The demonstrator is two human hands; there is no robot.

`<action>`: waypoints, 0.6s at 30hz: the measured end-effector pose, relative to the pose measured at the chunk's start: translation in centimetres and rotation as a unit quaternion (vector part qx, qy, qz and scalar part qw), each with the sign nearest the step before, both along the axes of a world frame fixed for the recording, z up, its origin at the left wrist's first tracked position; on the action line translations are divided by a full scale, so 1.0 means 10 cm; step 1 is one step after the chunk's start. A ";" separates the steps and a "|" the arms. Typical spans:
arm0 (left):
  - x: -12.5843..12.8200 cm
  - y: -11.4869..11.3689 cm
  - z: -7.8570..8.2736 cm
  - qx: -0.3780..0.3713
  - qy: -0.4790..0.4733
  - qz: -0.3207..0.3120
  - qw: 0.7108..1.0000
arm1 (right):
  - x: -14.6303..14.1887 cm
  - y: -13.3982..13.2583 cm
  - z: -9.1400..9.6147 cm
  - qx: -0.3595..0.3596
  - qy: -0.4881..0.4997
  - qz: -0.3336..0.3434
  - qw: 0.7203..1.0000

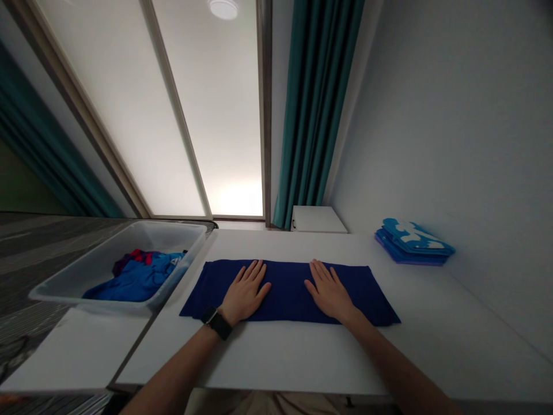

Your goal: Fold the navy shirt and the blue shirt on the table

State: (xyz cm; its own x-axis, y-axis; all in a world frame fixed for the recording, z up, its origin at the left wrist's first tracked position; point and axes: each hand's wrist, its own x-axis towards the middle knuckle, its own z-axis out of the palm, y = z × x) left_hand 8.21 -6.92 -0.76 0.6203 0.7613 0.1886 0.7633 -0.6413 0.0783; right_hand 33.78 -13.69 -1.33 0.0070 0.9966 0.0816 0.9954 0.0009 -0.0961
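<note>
The left hand (245, 291) and right hand (329, 290) lie open and flat, gripping nothing, on a folded navy cloth (287, 294) (soft, light, easiest pinched at its edge beyond the fingertips (260, 266)).

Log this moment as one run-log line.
left hand: flat on navy cloth | right hand: flat on same cloth | cloth on white table | gray plastic bin: blue clothes | folded blue stack: table's far right

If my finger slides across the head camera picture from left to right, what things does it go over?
Gray plastic bin, black watch, left hand, right hand, stack of folded blue clothes
</note>
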 end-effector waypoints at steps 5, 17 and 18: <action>-0.31 0.08 -0.01 -0.013 0.012 0.030 0.999 | 0.36 -0.04 -0.08 -0.019 -0.004 -0.036 0.999; -0.64 0.08 -0.03 0.021 0.017 0.063 0.998 | 0.82 -0.13 -0.25 -0.010 -0.035 -0.068 0.997; -0.64 0.08 -0.02 0.020 0.018 0.067 0.997 | 0.83 -0.13 -0.26 -0.010 -0.036 -0.067 0.997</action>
